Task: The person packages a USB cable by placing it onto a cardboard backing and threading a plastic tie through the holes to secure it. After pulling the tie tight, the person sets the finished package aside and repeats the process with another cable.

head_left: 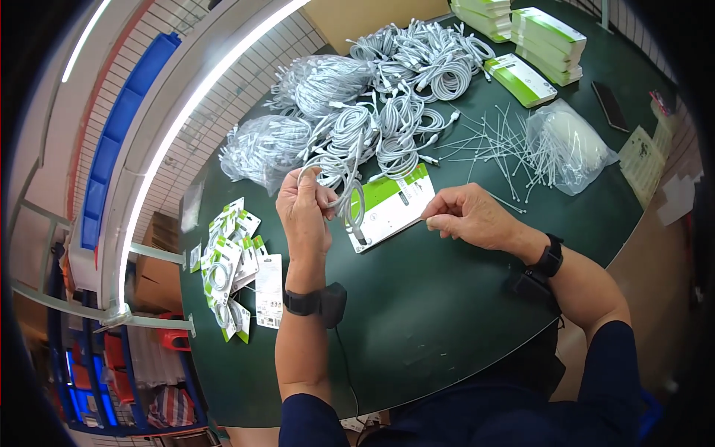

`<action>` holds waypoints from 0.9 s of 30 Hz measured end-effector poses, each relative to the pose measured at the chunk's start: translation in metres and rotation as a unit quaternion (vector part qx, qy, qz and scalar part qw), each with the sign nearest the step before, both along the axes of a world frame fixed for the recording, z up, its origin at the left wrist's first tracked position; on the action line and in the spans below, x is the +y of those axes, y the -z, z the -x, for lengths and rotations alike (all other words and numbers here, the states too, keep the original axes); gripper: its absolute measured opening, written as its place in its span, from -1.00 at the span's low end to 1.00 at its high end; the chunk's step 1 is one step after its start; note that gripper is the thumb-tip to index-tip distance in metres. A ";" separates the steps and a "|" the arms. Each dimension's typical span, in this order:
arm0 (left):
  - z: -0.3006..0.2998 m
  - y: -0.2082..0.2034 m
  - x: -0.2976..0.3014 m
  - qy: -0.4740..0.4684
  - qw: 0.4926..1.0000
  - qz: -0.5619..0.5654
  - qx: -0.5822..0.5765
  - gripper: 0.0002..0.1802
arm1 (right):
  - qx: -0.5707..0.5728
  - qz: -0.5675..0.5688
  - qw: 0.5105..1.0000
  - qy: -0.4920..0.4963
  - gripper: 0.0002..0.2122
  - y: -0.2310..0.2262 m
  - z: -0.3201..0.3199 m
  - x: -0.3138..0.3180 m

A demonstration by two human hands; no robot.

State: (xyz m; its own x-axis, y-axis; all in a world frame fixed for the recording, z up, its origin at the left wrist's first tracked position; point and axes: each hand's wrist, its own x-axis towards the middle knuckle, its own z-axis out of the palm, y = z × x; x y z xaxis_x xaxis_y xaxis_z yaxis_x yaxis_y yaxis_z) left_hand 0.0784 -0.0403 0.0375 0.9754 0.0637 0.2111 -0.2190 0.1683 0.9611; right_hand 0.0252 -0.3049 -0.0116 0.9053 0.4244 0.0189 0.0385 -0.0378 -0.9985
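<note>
Through the remote head view I log one black band point(550, 255) per wrist, two in all. Left hand point(304, 208): raised at the left end of the white-and-green card point(402, 201), fingers curled, thumb pressed down, gripping one grey cable coil point(357, 205) that hangs before the card; contact unclear. Right hand point(473, 216): just beside the card's right edge, back upward, thumb and index tips nearly meeting; I cannot tell if anything is pinched.

Counts. Left of card: packaged cables point(222, 276), overlapping, uncountable. Right: loose white ties point(495, 149), too many to count; one clear bag point(577, 145) of ties. Beyond: two cable bags point(267, 149), a heap of grey coils point(402, 119), uncounted. Beyond, to the right: one dark phone point(611, 106), one flat pack point(521, 78), two stacks point(550, 45) of packs.
</note>
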 end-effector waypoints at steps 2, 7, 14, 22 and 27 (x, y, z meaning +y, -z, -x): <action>0.012 0.001 -0.011 0.009 1.000 0.007 -0.004 -0.77 | 0.012 0.002 1.000 -0.004 -0.85 -0.002 0.004 0.000; 0.030 0.008 -0.035 0.035 0.998 -0.025 -0.040 -0.76 | 0.021 -0.033 0.998 -0.040 -0.77 -0.008 0.014 0.011; 0.051 0.015 -0.078 0.053 0.992 -0.087 -0.069 -0.77 | -0.002 -0.085 0.996 -0.014 -0.71 -0.008 0.014 0.016; 0.064 0.023 -0.090 0.056 0.994 -0.088 -0.027 -0.69 | 0.031 -0.176 0.982 0.059 -0.75 0.000 0.004 0.005; 0.051 0.033 -0.072 0.194 0.962 0.074 0.175 -0.59 | -0.001 -0.156 0.986 0.057 -0.78 -0.014 0.011 -0.001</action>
